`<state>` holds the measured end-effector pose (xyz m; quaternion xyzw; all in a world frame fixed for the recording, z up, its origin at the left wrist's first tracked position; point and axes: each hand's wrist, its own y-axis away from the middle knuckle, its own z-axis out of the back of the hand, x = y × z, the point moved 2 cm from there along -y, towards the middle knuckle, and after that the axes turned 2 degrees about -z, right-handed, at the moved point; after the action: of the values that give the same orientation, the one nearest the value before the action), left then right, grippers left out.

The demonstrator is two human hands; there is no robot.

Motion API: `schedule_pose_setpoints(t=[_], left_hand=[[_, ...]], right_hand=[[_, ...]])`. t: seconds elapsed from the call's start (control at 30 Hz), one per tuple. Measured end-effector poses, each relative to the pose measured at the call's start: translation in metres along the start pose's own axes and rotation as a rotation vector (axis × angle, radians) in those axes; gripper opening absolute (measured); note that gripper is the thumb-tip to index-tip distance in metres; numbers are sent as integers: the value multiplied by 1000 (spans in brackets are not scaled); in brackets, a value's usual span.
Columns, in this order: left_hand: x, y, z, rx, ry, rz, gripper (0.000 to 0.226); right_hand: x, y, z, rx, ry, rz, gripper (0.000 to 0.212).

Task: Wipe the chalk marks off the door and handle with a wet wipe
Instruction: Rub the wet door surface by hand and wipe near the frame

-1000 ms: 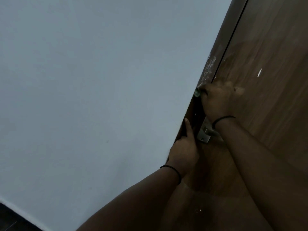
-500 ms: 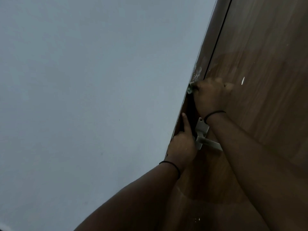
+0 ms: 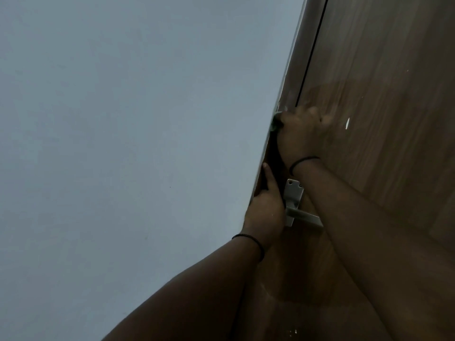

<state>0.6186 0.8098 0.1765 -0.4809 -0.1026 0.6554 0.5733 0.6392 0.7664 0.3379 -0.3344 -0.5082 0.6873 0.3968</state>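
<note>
Right hand (image 3: 299, 136) fingers curled around a bunched wet wipe (image 3: 276, 122), pressed on the door frame (image 3: 294, 77) beside the wooden door (image 3: 384, 107). Left hand (image 3: 267, 207) grips the frame edge lower down, thumb up, just beside the metal handle (image 3: 295, 207). White chalk mark (image 3: 347, 123) on door near right hand.

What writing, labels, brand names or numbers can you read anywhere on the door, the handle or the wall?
None. The door, handle, its plate and the wall carry no text. The white fleck on the door is a mark, not a letter.
</note>
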Motion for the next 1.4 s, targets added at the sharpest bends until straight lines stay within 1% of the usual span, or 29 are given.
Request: schedule_pose_setpoints(t=[0.07,0.17,0.23,0.37,0.43,0.5,0.57,0.63,0.67,0.73,0.8,0.87,0.9,0.97,1.1,1.17,1.27,1.33,1.4], left_hand=[[-2,-3,3,-20,14,16,94],[-6,-4,6,-4,30,15,93],[-9,-6,9,-13,9,12,96],[-14,-15,16,-34,-9,11,99],[-16,-18,16,-39,6,15,99],[-14,-18,13,-50,24,18,97],[-12,-15,11,-51,29,17,95],[-10,-11,9,-33,29,6,96],[-9,-10,8,-29,22,4,99],[-9,-10,7,-17,10,17,105],[-10,-14,7,-15,19,42,107],[-11,-16,8,-27,34,50,108],[-11,-15,8,-28,40,45,110],[-11,-14,8,-21,48,33,113],[-9,-11,8,6,36,15,112],[-10,-9,9,1,37,7,106],[-15,-11,15,-24,58,11,100],[-17,-14,19,-39,71,17,100],[-20,-13,23,-45,86,12,100]], right_hand=[[-2,20,2,22,-41,59,29],[-17,40,4,45,0,165,27],[-25,20,6,43,15,157,31],[-18,-43,10,-87,-21,52,34],[-6,-51,6,-62,-51,71,35],[-2,-33,2,-65,-101,101,29],[-8,-1,-1,-54,-155,193,22],[-18,28,-2,38,-124,333,19],[-26,28,-2,68,-98,369,19],[-33,3,0,58,-63,333,26],[-28,-38,2,17,-80,216,34],[-16,-67,7,-8,-196,128,32],[-9,-72,8,-7,-224,116,30],[-4,-59,8,17,-240,132,27],[-25,-10,10,114,-164,307,22],[-44,-16,18,90,-170,278,24],[-52,-53,20,22,-217,128,28],[-28,-60,21,65,-257,144,28],[-8,-45,15,81,-257,218,22]])
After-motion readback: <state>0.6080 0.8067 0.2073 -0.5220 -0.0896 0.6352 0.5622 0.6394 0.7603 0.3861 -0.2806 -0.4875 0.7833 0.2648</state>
